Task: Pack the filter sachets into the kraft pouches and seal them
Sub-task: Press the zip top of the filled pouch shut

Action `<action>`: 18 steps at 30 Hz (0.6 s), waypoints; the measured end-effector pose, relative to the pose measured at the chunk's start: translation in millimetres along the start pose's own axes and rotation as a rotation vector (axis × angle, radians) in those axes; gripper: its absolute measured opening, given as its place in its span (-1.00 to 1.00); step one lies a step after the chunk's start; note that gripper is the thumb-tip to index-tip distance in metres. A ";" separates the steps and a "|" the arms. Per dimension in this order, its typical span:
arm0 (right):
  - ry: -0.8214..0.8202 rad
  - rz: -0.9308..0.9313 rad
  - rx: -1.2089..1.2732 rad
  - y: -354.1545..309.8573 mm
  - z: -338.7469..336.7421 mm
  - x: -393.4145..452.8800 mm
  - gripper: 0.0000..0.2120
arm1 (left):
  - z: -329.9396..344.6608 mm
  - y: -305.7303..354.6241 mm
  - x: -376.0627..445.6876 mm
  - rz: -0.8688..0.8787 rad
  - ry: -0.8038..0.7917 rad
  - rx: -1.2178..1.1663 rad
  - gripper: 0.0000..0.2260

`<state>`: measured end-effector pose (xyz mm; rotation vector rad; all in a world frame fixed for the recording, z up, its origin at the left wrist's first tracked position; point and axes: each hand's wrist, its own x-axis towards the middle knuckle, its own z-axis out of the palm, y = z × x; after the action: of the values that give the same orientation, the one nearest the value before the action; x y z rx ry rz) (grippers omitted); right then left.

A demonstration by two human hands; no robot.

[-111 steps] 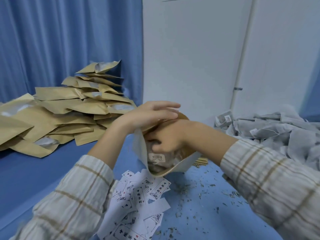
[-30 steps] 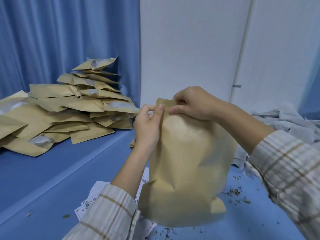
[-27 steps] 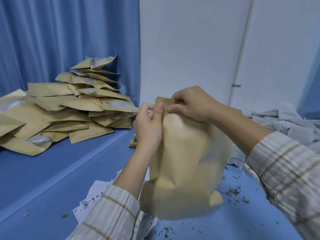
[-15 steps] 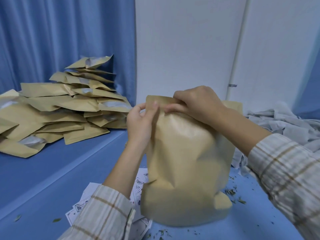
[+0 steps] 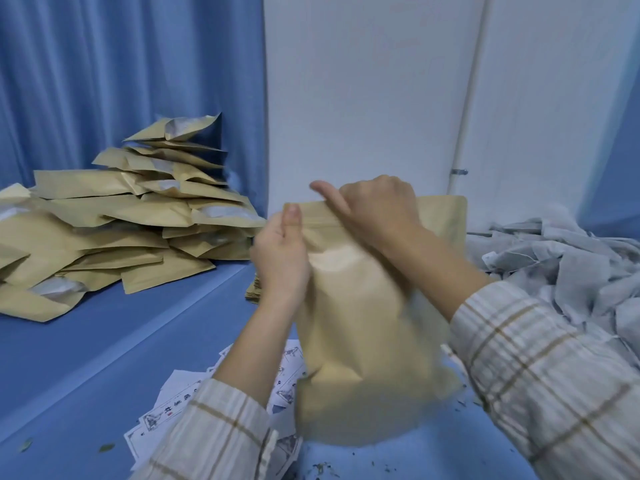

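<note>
Since half a second ago your right hand [image 5: 377,209] has slid further right along the top edge of the kraft pouch [image 5: 363,323], and its thumb now sticks up above the strip. Going left to right: the heap of filled pouches [image 5: 114,223] lies on the blue tabletop [image 5: 104,341] against the curtain [image 5: 121,64], well apart from your hands. Your left hand [image 5: 282,254] pinches the pouch's top left corner — thumb on the near face, fingers curled behind. The pouch stands upright and bulging, its base blurred, over the loose printed slips [image 5: 166,410] beside your left sleeve. Your right hand grips the top strip just right of the left one — fingers curled over the edge. At far right the grey filter sachets [image 5: 561,265] lie in a loose pile, and dry crumbs [image 5: 322,471] dot the tabletop near the pouch.
</note>
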<state>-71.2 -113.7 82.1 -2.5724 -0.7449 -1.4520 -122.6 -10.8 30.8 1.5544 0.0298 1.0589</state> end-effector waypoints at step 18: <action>-0.092 0.205 0.082 59.0 -10.1 -16.3 -0.38 | -26.5 -18.5 16.9 0.045 0.024 -0.022 -0.57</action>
<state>-59.1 -174.6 83.1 -2.5790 -0.5206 -1.2255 -119.6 24.7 23.2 1.5293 -0.0005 1.1096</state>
